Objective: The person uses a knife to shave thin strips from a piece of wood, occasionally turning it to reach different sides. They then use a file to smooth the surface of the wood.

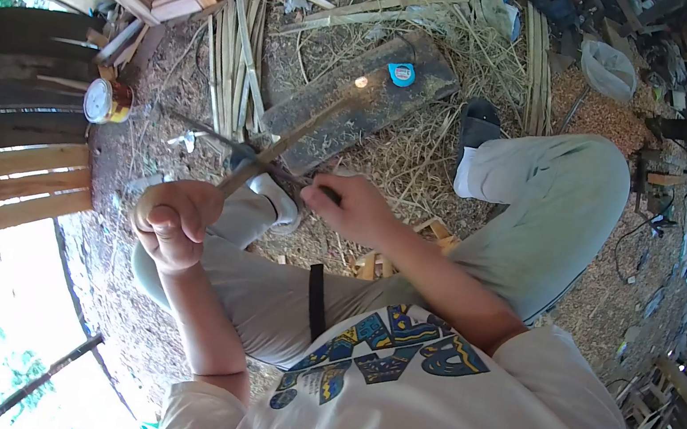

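The left hand (176,224) has its fingers closed round the near end of a long wooden stick (291,140), which runs out past them at a slant to the board (343,129) on the ground (150,247). The right hand (354,207) has its fingers closed on the dark handle (329,195) of a long, thin tool (283,172); this handle shows between thumb and fingers. The tool points away toward the left side of the view and crosses the stick just beyond the left fingers; whether the two touch, I cannot tell. A blue tape measure (402,74) lies on the board, near the stick's far end. Split strips (237,63) lie beside the board, and a tin (107,102) stands farther left, near the wooden slats (18,168)
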`<state>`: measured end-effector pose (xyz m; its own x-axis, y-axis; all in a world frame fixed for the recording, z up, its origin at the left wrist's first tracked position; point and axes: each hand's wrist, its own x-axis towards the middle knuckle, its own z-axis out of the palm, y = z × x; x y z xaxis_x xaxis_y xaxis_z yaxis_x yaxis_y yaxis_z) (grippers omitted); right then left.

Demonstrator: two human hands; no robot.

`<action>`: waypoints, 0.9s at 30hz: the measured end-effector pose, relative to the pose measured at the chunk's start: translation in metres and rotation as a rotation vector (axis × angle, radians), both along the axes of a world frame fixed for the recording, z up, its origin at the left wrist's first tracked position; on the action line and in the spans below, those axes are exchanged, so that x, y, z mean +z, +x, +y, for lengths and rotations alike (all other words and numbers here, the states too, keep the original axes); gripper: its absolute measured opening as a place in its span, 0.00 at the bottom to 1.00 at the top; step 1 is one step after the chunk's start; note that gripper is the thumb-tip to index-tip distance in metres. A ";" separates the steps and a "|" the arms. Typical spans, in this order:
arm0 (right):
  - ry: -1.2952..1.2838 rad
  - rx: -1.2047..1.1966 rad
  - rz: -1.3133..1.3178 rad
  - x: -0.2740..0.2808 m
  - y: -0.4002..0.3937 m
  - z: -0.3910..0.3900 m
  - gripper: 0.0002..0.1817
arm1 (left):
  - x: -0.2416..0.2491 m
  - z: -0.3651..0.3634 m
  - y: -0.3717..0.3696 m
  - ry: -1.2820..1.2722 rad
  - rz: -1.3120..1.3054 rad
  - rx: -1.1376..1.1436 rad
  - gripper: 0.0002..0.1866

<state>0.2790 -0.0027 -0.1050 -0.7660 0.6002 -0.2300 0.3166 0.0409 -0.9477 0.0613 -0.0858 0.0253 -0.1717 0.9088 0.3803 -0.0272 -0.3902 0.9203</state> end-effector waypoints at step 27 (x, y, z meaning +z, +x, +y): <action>-0.377 -0.259 -0.592 -0.172 0.023 0.057 0.43 | 0.009 0.006 -0.014 0.006 0.161 -0.138 0.32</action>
